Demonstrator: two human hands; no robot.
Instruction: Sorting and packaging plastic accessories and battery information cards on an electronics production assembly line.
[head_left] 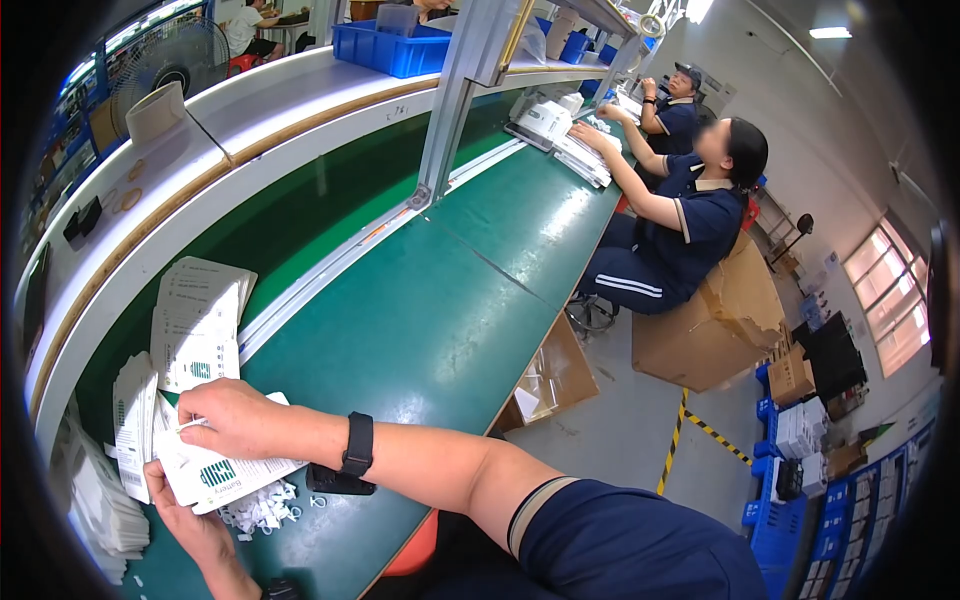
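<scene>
My left hand (195,525) grips a white printed card (235,478) with green markings by its lower left edge, thumb and fingers closed on it. Over the card's upper part is my right hand (230,418), its thumb and forefinger pinched together near the corner; what sits between them is too small to make out. Below the card lies a heap of small white plastic pieces (265,508). Fanned stacks of similar cards (200,320) rest beyond my hands, and another stack of cards (132,420) stands to their left.
White flat pieces (105,500) are piled at the near left. A black object (340,482) lies by my right wrist. A metal post (450,120) rises from the green bench (440,300). Co-workers sit along the right. A cardboard box (550,375) stands below the bench edge.
</scene>
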